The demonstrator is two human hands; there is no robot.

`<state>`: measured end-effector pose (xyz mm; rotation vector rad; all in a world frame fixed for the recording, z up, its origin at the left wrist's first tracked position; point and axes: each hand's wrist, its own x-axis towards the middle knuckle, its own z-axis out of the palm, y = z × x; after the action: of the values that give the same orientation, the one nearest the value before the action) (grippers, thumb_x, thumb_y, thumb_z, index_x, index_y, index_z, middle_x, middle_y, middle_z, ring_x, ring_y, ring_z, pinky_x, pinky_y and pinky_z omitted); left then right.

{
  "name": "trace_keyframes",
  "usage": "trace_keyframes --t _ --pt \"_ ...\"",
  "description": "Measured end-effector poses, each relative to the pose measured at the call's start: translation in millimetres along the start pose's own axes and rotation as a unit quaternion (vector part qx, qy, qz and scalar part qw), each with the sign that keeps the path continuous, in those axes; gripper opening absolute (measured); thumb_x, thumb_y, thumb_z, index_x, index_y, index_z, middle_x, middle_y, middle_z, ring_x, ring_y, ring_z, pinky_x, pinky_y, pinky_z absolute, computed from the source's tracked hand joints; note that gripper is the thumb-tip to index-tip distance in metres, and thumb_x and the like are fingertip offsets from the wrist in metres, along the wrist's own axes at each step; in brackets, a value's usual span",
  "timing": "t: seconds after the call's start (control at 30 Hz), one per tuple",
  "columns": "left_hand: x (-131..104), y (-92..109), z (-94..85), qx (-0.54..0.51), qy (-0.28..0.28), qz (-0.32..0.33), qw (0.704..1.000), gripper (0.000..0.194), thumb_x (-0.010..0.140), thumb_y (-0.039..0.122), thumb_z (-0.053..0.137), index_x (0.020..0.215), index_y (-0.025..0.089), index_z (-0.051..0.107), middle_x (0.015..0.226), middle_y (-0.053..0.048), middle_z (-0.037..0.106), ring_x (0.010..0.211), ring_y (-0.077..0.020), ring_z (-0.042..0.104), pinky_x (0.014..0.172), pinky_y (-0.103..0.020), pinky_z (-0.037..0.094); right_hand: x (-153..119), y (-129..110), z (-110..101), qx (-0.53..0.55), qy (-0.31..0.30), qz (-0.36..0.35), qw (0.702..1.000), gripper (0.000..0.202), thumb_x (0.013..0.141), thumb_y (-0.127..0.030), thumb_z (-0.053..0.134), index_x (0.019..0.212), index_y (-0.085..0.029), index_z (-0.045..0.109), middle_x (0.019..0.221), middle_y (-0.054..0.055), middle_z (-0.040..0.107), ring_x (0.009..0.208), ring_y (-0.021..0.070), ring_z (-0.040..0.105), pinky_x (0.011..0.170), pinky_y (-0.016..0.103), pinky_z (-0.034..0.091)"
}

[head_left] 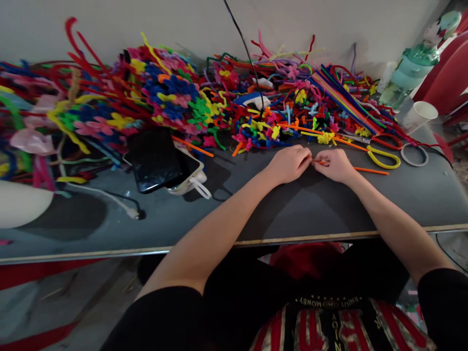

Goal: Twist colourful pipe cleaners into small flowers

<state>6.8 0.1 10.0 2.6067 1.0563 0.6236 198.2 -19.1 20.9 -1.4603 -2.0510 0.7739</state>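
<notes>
My left hand (290, 164) and my right hand (334, 165) meet fingertip to fingertip just above the grey table. Between the pinched fingers runs an orange pipe cleaner (372, 171), whose long end comes out to the right beyond my right hand. Its short end shows at the fingertips, while the part inside my fingers is hidden. Just behind my hands lies a yellow pipe-cleaner flower (326, 138) with orange stems beside it. To the right are scissors with a yellow handle loop (383, 158) and a red one (389, 141).
A heap of colourful pipe cleaners and flowers (175, 100) lines the wall. A bundle of straight pipe cleaners (347, 100), a grey ring (414, 154), a paper cup (420, 117) and a green bottle (409, 73) stand right. Left are a black phone-like slab (155, 161) and a cable (109, 197).
</notes>
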Motion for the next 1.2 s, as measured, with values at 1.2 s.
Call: trace_keyframes --t 1.2 --pt "0.0 11.0 11.2 -0.216 0.173 -0.12 0.953 0.027 0.089 0.031 0.052 0.067 0.017 0.062 0.065 -0.002 0.064 0.061 -0.0131 0.054 0.06 -0.027 0.041 -5.4 -14.7 10.2 0.008 0.122 -0.015 0.992 0.015 0.076 -0.027 0.06 0.065 -0.018 0.056 0.052 -0.005 0.046 0.053 0.008 0.037 0.058 0.026 0.03"
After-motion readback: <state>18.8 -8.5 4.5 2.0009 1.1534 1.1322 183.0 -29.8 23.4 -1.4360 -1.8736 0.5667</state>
